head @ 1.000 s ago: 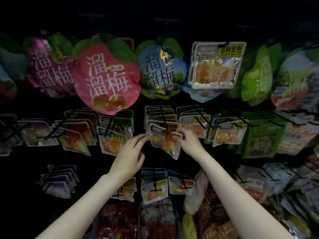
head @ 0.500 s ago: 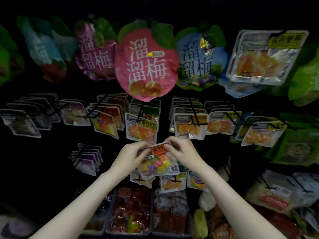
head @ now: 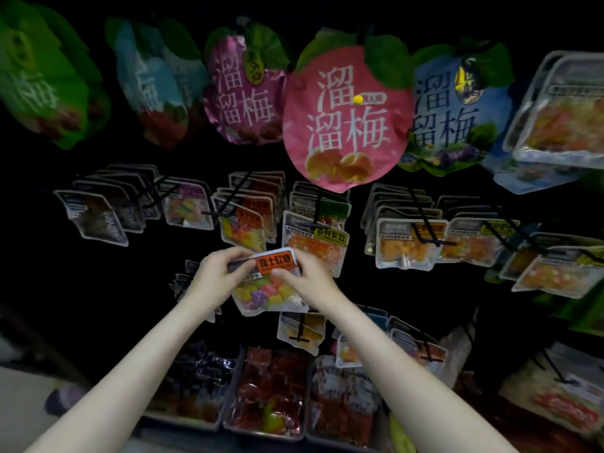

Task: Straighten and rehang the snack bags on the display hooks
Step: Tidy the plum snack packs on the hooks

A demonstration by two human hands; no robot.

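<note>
left hand (head: 219, 276) pinched candy bag (head: 268, 291) top-left corner | right hand (head: 305, 278) fingers clamped on its top-right | bag off-hook, held below hooked orange-label bags (head: 243, 223)

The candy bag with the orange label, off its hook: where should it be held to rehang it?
Hold the candy bag by its flat top edge, one hand at each upper corner beside the orange label, coming from the front. The left hand and right hand already pinch there; the candy-filled lower half bulges and hangs free, a worse hold.
</note>
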